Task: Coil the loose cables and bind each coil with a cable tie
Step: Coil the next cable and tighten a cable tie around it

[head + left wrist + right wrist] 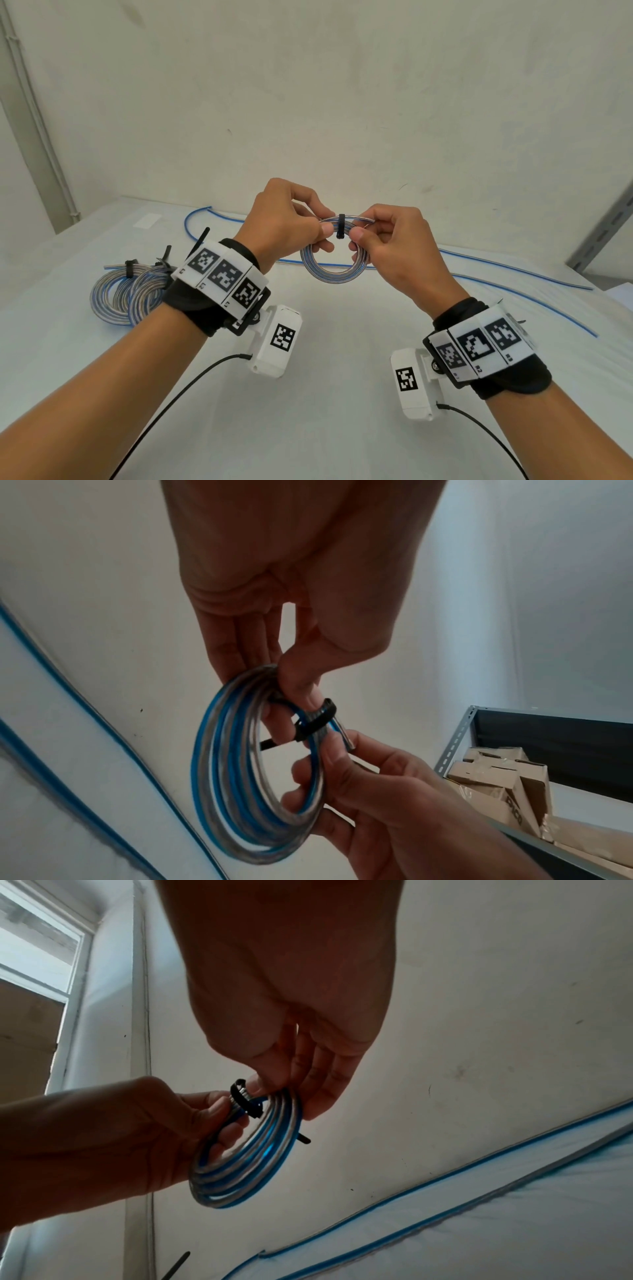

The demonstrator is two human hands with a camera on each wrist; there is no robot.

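- The coil (334,270) of blue-and-silver cable is held in the air above the table (325,394), pinched at its top by both hands.
- It is gripped by the left hand (284,226) just left of the black cable tie (341,226).
- It is gripped by the right hand (394,246) just right of the tie.

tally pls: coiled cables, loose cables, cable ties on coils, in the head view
Coiled cables: 3, one held by left hand and right hand, two on the table
Loose cables: 2
Cable ties on coils: 3
Total: 8
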